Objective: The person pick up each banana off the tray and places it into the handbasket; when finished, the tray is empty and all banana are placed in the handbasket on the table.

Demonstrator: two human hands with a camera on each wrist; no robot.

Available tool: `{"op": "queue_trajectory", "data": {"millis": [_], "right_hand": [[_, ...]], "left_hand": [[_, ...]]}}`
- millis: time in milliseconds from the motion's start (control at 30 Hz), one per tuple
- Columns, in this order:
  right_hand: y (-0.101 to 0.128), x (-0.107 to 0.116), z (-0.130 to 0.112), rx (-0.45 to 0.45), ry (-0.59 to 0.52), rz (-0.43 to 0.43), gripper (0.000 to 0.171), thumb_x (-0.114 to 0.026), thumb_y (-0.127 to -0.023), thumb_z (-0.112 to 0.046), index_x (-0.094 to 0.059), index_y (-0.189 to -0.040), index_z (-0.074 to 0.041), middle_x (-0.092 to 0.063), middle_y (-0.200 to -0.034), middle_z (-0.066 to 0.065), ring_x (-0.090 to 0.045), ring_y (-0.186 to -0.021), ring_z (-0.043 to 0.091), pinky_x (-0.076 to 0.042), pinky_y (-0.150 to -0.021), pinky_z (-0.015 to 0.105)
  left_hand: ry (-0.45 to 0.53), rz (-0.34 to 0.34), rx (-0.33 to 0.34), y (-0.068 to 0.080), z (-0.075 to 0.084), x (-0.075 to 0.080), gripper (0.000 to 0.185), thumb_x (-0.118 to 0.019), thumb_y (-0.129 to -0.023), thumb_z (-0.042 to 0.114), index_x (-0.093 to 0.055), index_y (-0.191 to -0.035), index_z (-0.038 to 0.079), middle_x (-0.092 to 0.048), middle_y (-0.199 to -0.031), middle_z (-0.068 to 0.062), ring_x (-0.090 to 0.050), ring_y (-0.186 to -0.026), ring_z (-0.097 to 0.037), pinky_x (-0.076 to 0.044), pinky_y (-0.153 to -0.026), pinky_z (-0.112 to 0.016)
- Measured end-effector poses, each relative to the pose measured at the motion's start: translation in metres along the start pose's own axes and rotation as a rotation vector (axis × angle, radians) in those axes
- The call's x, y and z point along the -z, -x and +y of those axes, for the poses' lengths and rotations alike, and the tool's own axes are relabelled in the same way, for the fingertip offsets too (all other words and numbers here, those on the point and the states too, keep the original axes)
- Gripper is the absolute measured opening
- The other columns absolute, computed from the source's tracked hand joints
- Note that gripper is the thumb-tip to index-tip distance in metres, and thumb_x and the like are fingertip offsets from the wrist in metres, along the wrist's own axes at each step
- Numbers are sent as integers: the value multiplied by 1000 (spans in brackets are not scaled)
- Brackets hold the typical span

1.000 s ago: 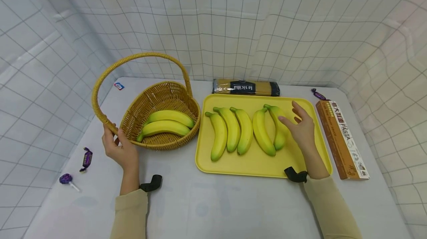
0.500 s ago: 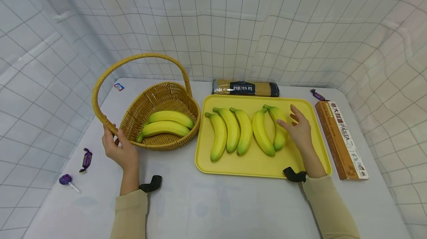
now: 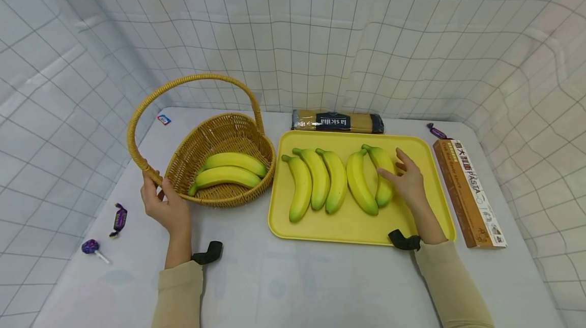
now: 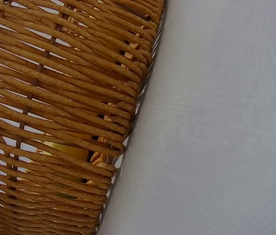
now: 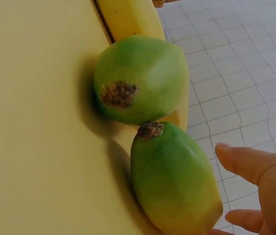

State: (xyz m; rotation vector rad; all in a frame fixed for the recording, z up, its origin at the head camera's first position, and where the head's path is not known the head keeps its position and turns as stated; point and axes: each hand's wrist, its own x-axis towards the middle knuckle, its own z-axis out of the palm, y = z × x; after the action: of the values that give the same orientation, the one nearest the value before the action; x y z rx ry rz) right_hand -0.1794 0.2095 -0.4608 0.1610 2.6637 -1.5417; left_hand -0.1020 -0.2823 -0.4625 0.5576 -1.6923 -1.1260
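Observation:
My left hand (image 3: 160, 198) grips the foot of the handle (image 3: 192, 79) of a woven wicker basket (image 3: 206, 137), which holds two yellow bananas (image 3: 226, 175). The left wrist view shows only the basket's weave (image 4: 55, 98) with a bit of yellow behind it. Several more bananas lie side by side on a yellow tray (image 3: 348, 224). My right hand (image 3: 405, 178) is over the tray, fingers fairly straight and spread, touching the rightmost banana (image 3: 381, 162). In the right wrist view that banana's green tip (image 5: 172, 181) lies beside my fingers (image 5: 255, 166).
A dark spaghetti packet (image 3: 337, 121) lies behind the tray and a long brown pasta box (image 3: 469, 190) to its right. Purple wrapped sweets (image 3: 119, 217) and a lollipop (image 3: 91, 246) lie left of the basket. Grid-patterned cloth walls close in the table (image 3: 293, 277).
My right hand has slid a little left, onto the rightmost banana. The left hand and basket have stayed put.

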Motion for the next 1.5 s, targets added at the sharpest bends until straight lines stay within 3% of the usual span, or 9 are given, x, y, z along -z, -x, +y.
{"op": "queue_trajectory", "data": {"millis": [333,700,1100,1500], "right_hand": [[-1,-2,3,-24,27,-25,86,-70,-90,-29,-20,-157,-10,-27,-158,21,-35,-139,43,-35,-109,54],[0,-3,6,-18,49,-41,84,-69,-90,-26,-20,-156,-6,-31,-154,26,-39,-136,43,-37,-108,52],[-2,-4,10,-1,117,-42,82,-68,-91,-28,-23,-155,-2,-44,-144,29,-45,-129,41,-39,-105,51],[1,-3,5,-80,84,48,67,-67,-91,-22,-38,-150,-6,-47,-145,24,-45,-134,37,-40,-107,47]], "left_hand": [[-2,-1,-8,0,-1,0,43,-54,-98,8,-55,-140,18,-62,-121,-11,-55,-114,-6,-45,-84,-18],[16,2,-10,1,0,0,42,-54,-98,8,-57,-138,19,-62,-117,-2,-55,-113,-7,-44,-83,-18],[12,0,-9,1,1,0,42,-54,-98,9,-56,-139,18,-62,-118,-4,-55,-114,-6,-44,-84,-18],[25,-6,-13,1,2,1,44,-54,-97,6,-56,-139,18,-62,-120,-14,-55,-115,-10,-44,-83,-17]]}}
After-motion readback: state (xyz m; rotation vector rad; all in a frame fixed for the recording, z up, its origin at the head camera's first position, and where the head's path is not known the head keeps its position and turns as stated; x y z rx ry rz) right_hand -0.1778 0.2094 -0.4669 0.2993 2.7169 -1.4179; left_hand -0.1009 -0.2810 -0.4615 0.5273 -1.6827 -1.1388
